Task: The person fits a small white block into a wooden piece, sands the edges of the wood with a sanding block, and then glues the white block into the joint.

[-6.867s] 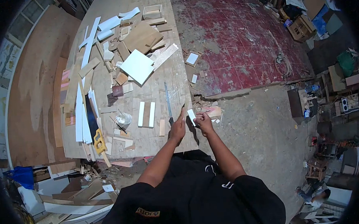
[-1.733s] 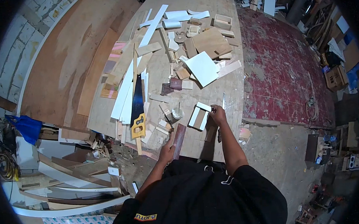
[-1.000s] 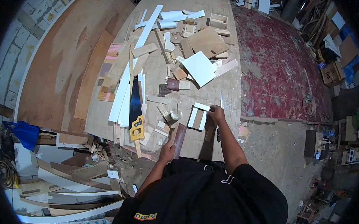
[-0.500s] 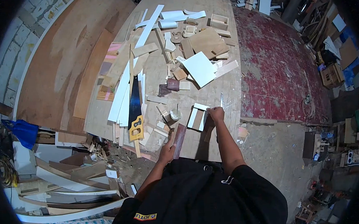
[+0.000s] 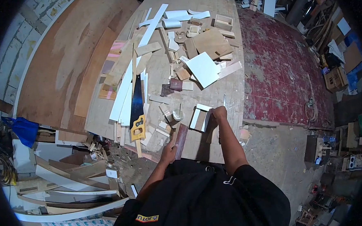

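Observation:
My left hand is closed on a flat reddish-brown strip, held upright at the near edge of the workbench. A paler wooden edge shows along its left side. Over the bench my right hand is closed beside a small rectangular piece with white strips and a brown middle. A thin pale, blade-like sliver sticks out just beyond that hand; its grip on it is hidden. Left of the white-stripped piece stands a small jar with a stick in it.
A handsaw with a yellow handle lies to the left over white strips. Farther back are a white square panel, brown boards, folded dark sandpaper and a small wooden box. A large plywood sheet leans at left.
The view has shifted slightly. Both hands stay in nearly the same places, the left on the reddish-brown strip and the right beside the white-stripped piece.

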Tool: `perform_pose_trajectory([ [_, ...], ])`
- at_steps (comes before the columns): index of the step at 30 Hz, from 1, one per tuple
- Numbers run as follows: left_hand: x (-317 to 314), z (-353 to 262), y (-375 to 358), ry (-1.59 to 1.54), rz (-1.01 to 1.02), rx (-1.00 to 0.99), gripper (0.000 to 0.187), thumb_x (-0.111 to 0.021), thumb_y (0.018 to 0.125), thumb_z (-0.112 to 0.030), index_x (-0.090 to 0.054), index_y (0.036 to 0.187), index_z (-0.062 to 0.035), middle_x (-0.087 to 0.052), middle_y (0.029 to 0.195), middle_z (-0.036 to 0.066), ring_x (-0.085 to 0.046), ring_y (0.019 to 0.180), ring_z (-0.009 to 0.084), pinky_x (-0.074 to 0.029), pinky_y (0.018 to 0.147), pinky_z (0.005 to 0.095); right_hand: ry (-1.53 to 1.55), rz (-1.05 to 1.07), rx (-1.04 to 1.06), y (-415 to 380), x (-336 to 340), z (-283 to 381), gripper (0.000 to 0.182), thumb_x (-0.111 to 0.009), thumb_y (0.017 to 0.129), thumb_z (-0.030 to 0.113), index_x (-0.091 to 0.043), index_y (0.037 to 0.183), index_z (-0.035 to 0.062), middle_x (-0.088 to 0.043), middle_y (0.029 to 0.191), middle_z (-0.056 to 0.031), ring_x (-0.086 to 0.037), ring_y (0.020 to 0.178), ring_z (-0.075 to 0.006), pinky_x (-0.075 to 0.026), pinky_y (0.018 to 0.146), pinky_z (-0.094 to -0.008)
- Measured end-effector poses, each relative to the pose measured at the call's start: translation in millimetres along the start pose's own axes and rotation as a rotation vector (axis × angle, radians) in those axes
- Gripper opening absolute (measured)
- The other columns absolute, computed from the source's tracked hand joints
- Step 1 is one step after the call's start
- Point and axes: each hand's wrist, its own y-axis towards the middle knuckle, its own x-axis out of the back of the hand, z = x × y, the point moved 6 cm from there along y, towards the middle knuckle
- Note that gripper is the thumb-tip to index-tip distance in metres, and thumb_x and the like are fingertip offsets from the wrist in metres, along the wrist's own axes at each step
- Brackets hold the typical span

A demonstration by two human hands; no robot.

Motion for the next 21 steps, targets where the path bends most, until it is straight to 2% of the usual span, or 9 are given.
perform_pose_trajectory([
  [2,-1,-1,0,0.004,0.001,-0.016,0.058,-0.053,0.09,-0.023,-0.034,0.144,-0.0147,-0.062,0.098,0.033,-0.06,0.097,0.0454,-0.049,0.079,0.0455,-0.021,-0.03,0.044,36,-19,-25,0.033,-0.077,0.07,0.028,-0.069,0.075,-0.0033,-0.07,0.077,-0.0179,-0.07,0.072,-0.0304,-0.055,0.069,-0.0393],
  [6,-3,6,1,0.025,-0.003,-0.012,0.058,-0.054,0.089,-0.023,-0.035,0.144,-0.0147,-0.061,0.097,0.033,-0.06,0.097,0.0452,-0.049,0.079,0.0458,-0.089,0.038,0.027,4,9,-7,0.032,-0.073,0.073,0.03,-0.071,0.081,-0.0003,-0.07,0.084,-0.0184,-0.07,0.079,-0.0319,-0.055,0.074,-0.04],
  [8,-5,14,-1,0.042,0.004,-0.017,0.059,-0.054,0.089,-0.023,-0.034,0.144,-0.0153,-0.061,0.096,0.034,-0.06,0.097,0.0454,-0.049,0.079,0.0458,-0.251,-0.076,0.18,-11,24,-2,0.03,-0.069,0.075,0.031,-0.071,0.087,0.0032,-0.07,0.091,-0.0188,-0.068,0.087,-0.0336,-0.054,0.076,-0.0416],
  [9,-4,8,0,0.054,0.029,0.02,0.059,-0.054,0.089,-0.023,-0.034,0.144,-0.0161,-0.061,0.094,0.034,-0.061,0.094,0.0459,-0.048,0.077,0.0462,-0.253,-0.075,0.175,-15,26,-9,0.03,-0.069,0.075,0.031,-0.071,0.087,0.0032,-0.07,0.091,-0.0188,-0.068,0.087,-0.0336,-0.054,0.076,-0.0416],
  [11,-2,-10,-4,0.064,0.06,0.058,0.059,-0.054,0.089,-0.023,-0.034,0.144,-0.0169,-0.061,0.091,0.034,-0.061,0.091,0.0463,-0.048,0.075,0.0466,-0.532,-0.001,0.224,-23,22,-24,0.03,-0.068,0.075,0.029,-0.07,0.092,0.004,-0.068,0.097,-0.0203,-0.067,0.092,-0.0354,-0.054,0.077,-0.0435],
  [13,-4,-24,-5,0.042,0.201,0.159,0.062,-0.049,0.09,-0.014,-0.027,0.147,-0.0063,-0.047,0.134,0.029,-0.049,0.125,0.0354,-0.039,0.1,0.0343,-0.595,0.017,0.218,-48,20,-38,0.033,-0.069,0.076,0.033,-0.07,0.092,0.0044,-0.069,0.097,-0.0194,-0.067,0.092,-0.0357,-0.055,0.077,-0.0451],
  [17,-15,-33,-3,0.05,0.229,0.142,0.062,-0.049,0.09,-0.014,-0.026,0.147,-0.007,-0.046,0.136,0.029,-0.048,0.126,0.0356,-0.039,0.1,0.0348,-0.615,0.077,0.128,-77,-7,-63,0.036,-0.071,0.075,0.037,-0.071,0.093,0.0058,-0.069,0.097,-0.0174,-0.068,0.091,-0.0344,-0.055,0.075,-0.0441],
  [19,-14,-48,2,0.102,0.065,-0.176,0.062,-0.053,0.089,-0.02,-0.03,0.146,-0.0185,-0.061,0.101,0.032,-0.059,0.097,0.0466,-0.048,0.078,0.0455,-0.6,0.093,0.121,-84,-15,-63,0.037,-0.071,0.075,0.039,-0.072,0.093,0.0062,-0.07,0.097,-0.017,-0.068,0.091,-0.0341,-0.055,0.075,-0.0437],
  [21,-18,-58,5,0.081,0.09,-0.173,0.062,-0.052,0.089,-0.019,-0.029,0.147,-0.0177,-0.058,0.109,0.033,-0.056,0.103,0.0461,-0.047,0.083,0.0445,-0.546,0.08,0.099,-93,-12,-63,0.039,-0.071,0.074,0.041,-0.073,0.092,0.0065,-0.07,0.097,-0.0172,-0.068,0.09,-0.0328,-0.056,0.075,-0.0422],
])
